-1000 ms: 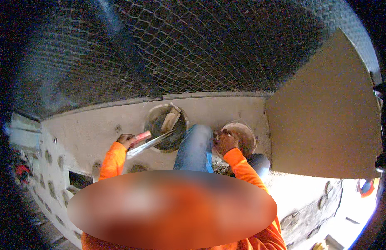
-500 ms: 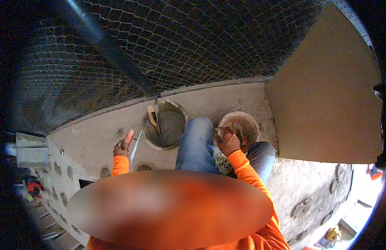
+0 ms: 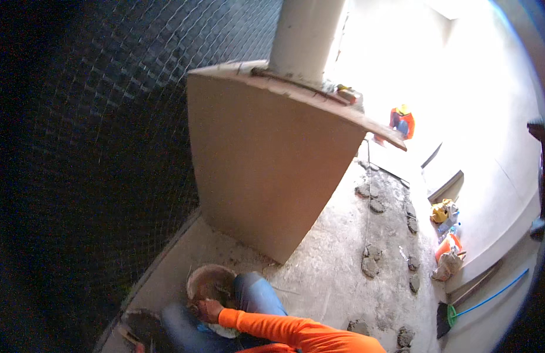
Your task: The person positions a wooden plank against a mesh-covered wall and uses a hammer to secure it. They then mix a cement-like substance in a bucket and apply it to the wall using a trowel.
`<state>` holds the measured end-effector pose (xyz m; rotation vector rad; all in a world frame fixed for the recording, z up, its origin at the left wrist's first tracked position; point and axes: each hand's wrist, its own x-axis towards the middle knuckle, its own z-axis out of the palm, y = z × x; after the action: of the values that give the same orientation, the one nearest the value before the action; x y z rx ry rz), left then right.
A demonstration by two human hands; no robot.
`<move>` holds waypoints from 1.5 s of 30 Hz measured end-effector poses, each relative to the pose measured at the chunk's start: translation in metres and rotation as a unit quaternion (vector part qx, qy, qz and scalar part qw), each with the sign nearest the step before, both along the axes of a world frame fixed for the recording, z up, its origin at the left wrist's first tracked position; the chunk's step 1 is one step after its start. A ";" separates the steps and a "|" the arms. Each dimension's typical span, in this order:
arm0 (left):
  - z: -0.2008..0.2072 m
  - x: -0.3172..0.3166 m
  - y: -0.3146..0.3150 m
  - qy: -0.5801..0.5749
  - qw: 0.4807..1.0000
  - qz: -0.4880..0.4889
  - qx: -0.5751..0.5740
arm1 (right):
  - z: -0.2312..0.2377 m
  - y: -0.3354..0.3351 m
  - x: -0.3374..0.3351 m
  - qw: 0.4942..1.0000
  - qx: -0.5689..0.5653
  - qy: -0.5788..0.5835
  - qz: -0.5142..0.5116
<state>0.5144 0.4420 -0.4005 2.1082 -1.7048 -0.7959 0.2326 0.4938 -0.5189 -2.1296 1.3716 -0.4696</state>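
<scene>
My right hand [image 3: 209, 310], in an orange sleeve, is at the near rim of a bucket [image 3: 197, 281] with a pale, dirty rim. Its fingers look curled, but what they hold, if anything, cannot be made out. The bucket stands beside my bent knees [image 3: 258, 294]; its brownish inside is partly hidden by the hand. At the lower left edge, a second bucket of grey mix [image 3: 146, 323] is dim and partly cut off, with a tan trowel handle [image 3: 128, 336] showing by it. My left hand is out of the picture.
Dark wire mesh [image 3: 131, 106] borders the left. A tan block [image 3: 266, 159] stands ahead, a pale column [image 3: 305, 41] above it. Mortar dabs [image 3: 371, 259] dot the floor. On the right are an orange bucket [image 3: 448, 246] and a broom [image 3: 446, 320]. A person [image 3: 402, 122] crouches far off.
The view has swung to the right, bringing in the column, the far floor and the crouching person. My left hand with its red-handled object has left the picture. My right hand stays by the bucket.
</scene>
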 end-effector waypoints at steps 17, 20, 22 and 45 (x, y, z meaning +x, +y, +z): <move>0.021 -0.070 -0.048 -0.045 0.994 -0.093 0.032 | -0.047 -0.008 -0.047 0.989 -0.135 -0.025 -0.056; 0.021 -0.070 -0.049 -0.047 0.994 -0.085 0.040 | -0.063 -0.007 -0.041 0.992 -0.071 -0.021 -0.104; 0.020 -0.069 -0.051 -0.051 0.995 -0.075 0.046 | -0.061 -0.008 -0.040 0.987 -0.002 -0.054 -0.149; -0.015 0.142 0.117 -0.206 0.953 0.169 0.142 | 0.044 -0.043 -0.079 0.987 -0.009 -0.109 -0.114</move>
<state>0.6560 0.5588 -0.4153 2.8278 -1.3974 -0.5496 0.1537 0.4503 -0.4749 -1.8786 1.4914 -0.7839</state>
